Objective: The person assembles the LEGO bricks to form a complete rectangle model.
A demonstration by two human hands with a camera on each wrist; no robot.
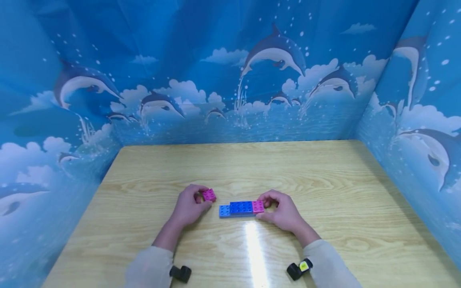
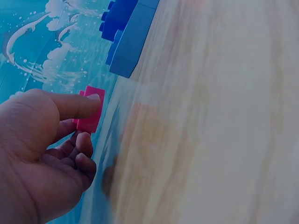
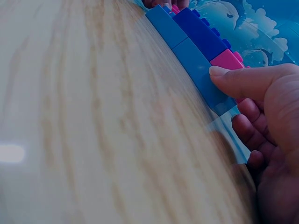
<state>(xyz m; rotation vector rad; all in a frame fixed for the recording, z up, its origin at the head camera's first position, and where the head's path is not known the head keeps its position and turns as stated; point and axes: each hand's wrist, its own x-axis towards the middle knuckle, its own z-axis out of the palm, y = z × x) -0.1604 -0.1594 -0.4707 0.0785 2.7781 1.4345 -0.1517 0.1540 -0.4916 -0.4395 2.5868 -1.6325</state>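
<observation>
My left hand point(image 1: 188, 206) pinches a loose pink toy building brick point(image 1: 209, 195) between thumb and fingers, just left of a joined row of bricks. That row has two light blue bricks point(image 3: 201, 70) end to end at the bottom. A dark blue brick point(image 1: 241, 207) sits on top of them, beside a second pink brick point(image 1: 257, 206) at the right end. Studs of the light blue layer point(image 1: 224, 211) show bare at the left end. My right hand point(image 1: 282, 212) grips the row's right end, thumb on the near side; its fingertips behind are partly hidden.
The bricks are on a wood-grain table point(image 1: 162, 168). A blue curtain printed with dolphins point(image 1: 216, 72) stands around its back and sides. Each wrist carries a small black camera on a strap. A bright light reflection lies on the tabletop in front of the row.
</observation>
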